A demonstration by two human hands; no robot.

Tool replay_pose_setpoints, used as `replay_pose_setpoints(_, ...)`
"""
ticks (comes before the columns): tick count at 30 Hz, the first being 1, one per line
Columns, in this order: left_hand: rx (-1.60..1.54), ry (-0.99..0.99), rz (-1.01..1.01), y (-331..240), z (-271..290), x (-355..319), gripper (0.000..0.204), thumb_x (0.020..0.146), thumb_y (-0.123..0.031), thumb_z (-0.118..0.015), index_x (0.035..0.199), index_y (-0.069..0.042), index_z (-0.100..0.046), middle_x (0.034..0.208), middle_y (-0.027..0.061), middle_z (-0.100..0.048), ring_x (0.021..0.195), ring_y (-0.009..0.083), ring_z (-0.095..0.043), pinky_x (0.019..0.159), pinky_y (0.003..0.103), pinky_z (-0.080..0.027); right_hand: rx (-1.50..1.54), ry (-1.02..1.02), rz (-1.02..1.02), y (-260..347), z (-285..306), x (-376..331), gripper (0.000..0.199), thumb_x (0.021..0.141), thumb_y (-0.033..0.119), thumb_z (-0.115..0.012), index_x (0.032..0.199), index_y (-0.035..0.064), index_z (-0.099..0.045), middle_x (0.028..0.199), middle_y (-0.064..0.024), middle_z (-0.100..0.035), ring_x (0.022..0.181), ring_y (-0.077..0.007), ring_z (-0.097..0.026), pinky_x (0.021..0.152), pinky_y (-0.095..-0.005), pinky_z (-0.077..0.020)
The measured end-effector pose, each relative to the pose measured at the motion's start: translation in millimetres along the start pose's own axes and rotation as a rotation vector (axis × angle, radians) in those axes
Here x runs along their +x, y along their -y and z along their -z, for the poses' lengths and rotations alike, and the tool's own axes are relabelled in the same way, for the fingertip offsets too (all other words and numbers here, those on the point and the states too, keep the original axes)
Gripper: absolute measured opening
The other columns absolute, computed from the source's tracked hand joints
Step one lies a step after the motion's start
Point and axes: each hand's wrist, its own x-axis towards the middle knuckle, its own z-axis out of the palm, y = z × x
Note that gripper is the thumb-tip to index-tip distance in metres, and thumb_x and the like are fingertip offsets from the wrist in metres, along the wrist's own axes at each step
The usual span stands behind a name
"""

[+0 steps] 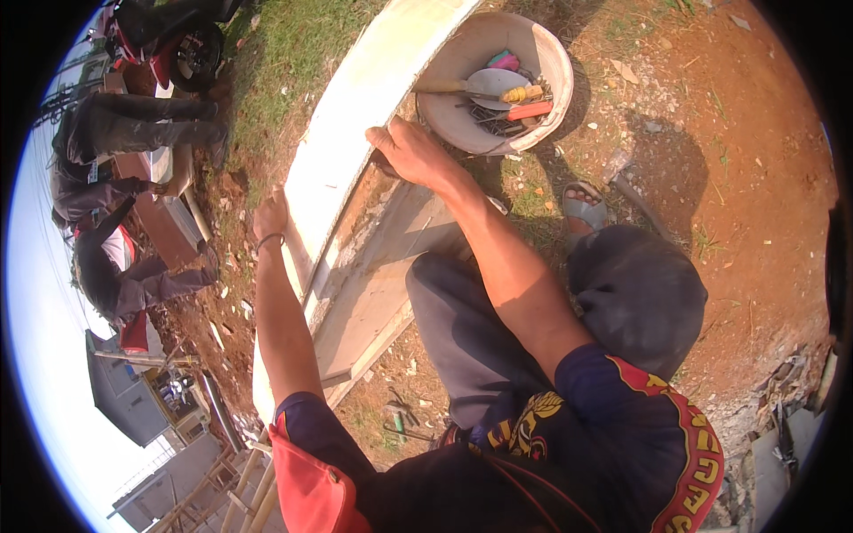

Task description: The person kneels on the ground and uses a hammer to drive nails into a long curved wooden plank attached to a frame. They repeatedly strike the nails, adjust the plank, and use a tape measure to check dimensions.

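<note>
A long pale wooden board (342, 133) slants across the view in front of me, bright in the sun. My left hand (271, 215), with a dark band at the wrist, is closed over the board's left edge. On the opposite edge, my right hand (413, 155) grips it with the thumb on top and the fingers curled beneath, partly hidden. Under the board lies a rough wooden form of planks (391, 262), stained with dried cement. Beyond my right hand stands a pale bucket (560, 67) with a trowel (489, 86), a red-handled tool (530, 111) and what look like loose nails.
A hammer-like tool (641, 200) lies on the dirt beside my sandalled foot (585, 211). Small tools (400, 422) rest on the ground near my knee. Farther left, two people (133, 160) bend over planks, near a parked motorcycle (191, 58). Rubble (782, 417) lies at the lower right.
</note>
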Motion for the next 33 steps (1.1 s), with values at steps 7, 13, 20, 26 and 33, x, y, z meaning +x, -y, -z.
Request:
replay_pose_setpoints(7,-0.018,-0.078,-0.028,-5,-2,-13,0.075,0.096,-0.056,-0.023,0.106,0.003,-0.068,0.110,0.0299,-0.062,0.103,0.0458,-0.059,0.092,0.052,-0.044,0.079,-0.105,0.086,-7,-7,3,0.052,0.096,0.039,-0.053,0.105,-0.0109,-0.060,0.097,-0.0311,-0.065,0.094,-0.0445,-0.064,0.083,-0.0489,-0.0479)
replay_pose_setpoints(13,-0.097,-0.116,0.025,-5,-4,-23,0.073,0.095,-0.057,-0.026,0.099,0.002,-0.071,0.104,0.0289,-0.065,0.098,0.0449,-0.062,0.087,0.052,-0.048,-0.110,-0.065,0.021,-12,24,-7,0.051,0.094,0.041,-0.055,0.095,-0.0088,-0.065,0.088,-0.0270,-0.067,0.088,-0.0422,-0.065,0.080,-0.0470,-0.0489)
replay_pose_setpoints(20,-0.153,-0.203,0.065,-7,-6,-23,0.068,0.094,-0.055,-0.034,0.092,0.001,-0.072,0.098,0.0265,-0.067,0.096,0.0436,-0.064,0.084,0.051,-0.051,-0.993,-0.909,-0.382,-38,263,6,0.053,0.095,0.045,-0.045,0.091,-0.0008,-0.071,0.091,-0.0265,-0.067,0.087,-0.0448,-0.065,0.077,-0.0527,-0.0496)
replay_pose_setpoints(26,-0.253,-0.187,0.192,-11,-10,-30,0.064,0.093,-0.055,-0.039,0.093,0.000,-0.073,0.096,0.0265,-0.068,0.096,0.0427,-0.065,0.085,0.049,-0.051,-1.589,0.757,-0.531,-121,340,-161,0.059,0.085,0.050,-0.064,0.119,0.0025,-0.059,0.111,-0.0207,-0.065,0.108,-0.0360,-0.061,0.089,-0.0454,-0.0504)
replay_pose_setpoints(33,-0.349,-0.231,0.185,-9,-9,-34,0.058,0.091,-0.051,-0.045,0.087,-0.001,-0.073,0.090,0.0251,-0.069,0.090,0.0412,-0.067,0.081,0.048,-0.052,-1.016,0.151,-0.521,-152,246,-293,0.053,0.088,0.038,-0.062,0.125,0.0014,-0.052,0.110,-0.0242,-0.061,0.105,-0.0388,-0.059,0.090,-0.0476,-0.0465)
